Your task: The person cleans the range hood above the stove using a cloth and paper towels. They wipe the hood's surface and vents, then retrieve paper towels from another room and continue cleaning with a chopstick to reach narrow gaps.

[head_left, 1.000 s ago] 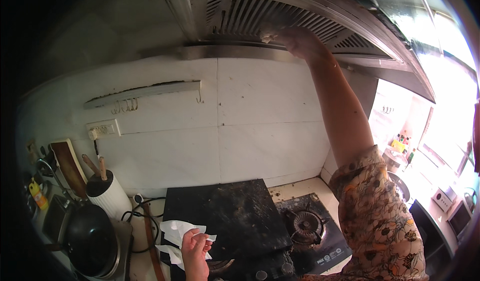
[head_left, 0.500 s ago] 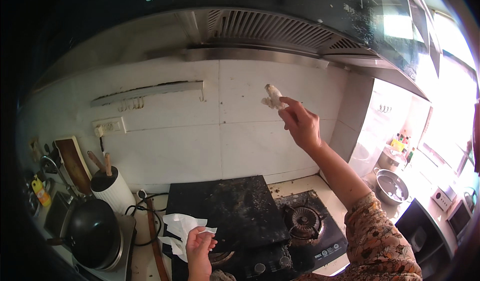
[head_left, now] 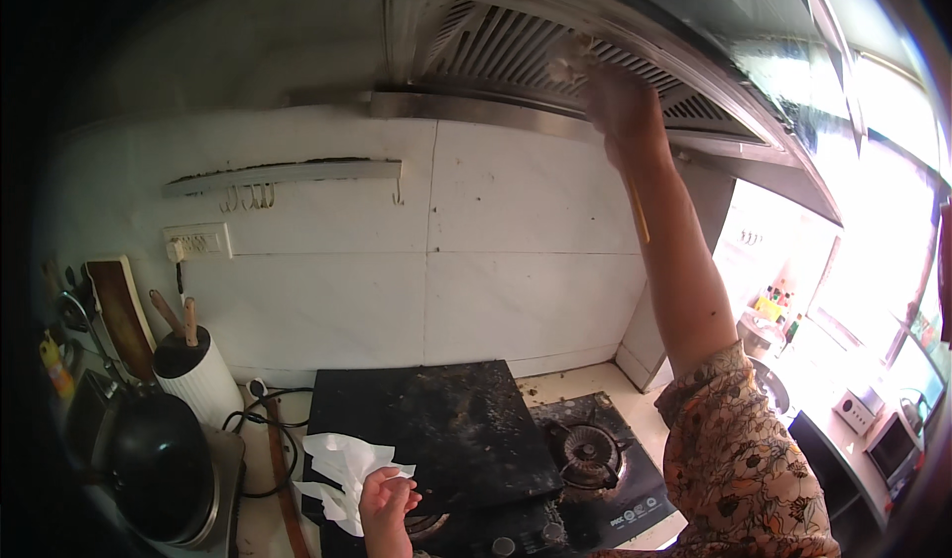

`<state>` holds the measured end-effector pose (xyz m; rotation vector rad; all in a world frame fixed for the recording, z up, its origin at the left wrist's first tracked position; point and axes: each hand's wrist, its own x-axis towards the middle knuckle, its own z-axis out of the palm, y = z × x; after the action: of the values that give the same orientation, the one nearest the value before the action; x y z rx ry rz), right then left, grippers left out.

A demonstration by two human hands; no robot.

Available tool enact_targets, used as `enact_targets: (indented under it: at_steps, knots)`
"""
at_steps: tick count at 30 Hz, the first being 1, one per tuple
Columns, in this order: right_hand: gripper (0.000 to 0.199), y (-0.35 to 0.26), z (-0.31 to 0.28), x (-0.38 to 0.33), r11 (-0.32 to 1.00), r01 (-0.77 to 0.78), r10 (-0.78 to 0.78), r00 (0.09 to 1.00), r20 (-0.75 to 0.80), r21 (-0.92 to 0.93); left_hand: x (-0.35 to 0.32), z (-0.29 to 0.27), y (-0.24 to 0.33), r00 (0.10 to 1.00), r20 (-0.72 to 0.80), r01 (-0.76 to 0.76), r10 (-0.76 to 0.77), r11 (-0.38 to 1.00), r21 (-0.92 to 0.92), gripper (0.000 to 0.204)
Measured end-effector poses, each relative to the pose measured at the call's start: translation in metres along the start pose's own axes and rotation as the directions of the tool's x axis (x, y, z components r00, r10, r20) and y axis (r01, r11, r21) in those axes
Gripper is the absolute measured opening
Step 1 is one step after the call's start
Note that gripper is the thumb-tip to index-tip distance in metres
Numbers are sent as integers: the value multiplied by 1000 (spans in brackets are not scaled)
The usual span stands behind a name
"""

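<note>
My right hand (head_left: 627, 110) is raised to the slatted grille (head_left: 501, 50) under the range hood. It grips a crumpled, soiled wad of tissue (head_left: 568, 60) against or just below the slats; motion blur hides its fingers and whether the wad touches. Along that forearm runs a thin yellow streak (head_left: 640, 211). Low in the view, my left hand (head_left: 387, 506) pinches white paper tissue (head_left: 342, 464), which hangs loosely over the front left of the black hob cover (head_left: 416, 409).
A gas burner (head_left: 589, 451) sits right of the cover. On the left are a black wok (head_left: 159, 464), a white knife holder (head_left: 201, 384) and a black cable (head_left: 288, 449). A hook rail (head_left: 288, 173) juts from the tiled wall. Pots (head_left: 762, 338) stand by the bright window.
My right hand has gone up from in front of the wall tiles to the hood grille, carrying the soiled wad. The view has tilted slightly upward; my left hand still holds its tissue.
</note>
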<state>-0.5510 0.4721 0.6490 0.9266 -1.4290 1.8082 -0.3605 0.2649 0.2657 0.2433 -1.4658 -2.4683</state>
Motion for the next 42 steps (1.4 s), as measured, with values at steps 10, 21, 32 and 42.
enact_targets:
  at_steps: [10,21,32,42]
  knots:
    - [17,39,16,65,954,-179,176,984,36,240,5,-10,11,997,-74,-40,37,999,-36,20]
    - [14,113,13,67,842,-461,439,887,141,282,-16,-38,24,977,-186,-119,108,992,-47,26]
    - [20,89,-34,-173,511,473,-273,881,386,-718,-13,-12,35,992,-22,-125,127,991,53,25]
    - [28,60,-45,-230,502,653,-308,748,588,-567,45,157,64,778,396,-497,489,863,-89,35]
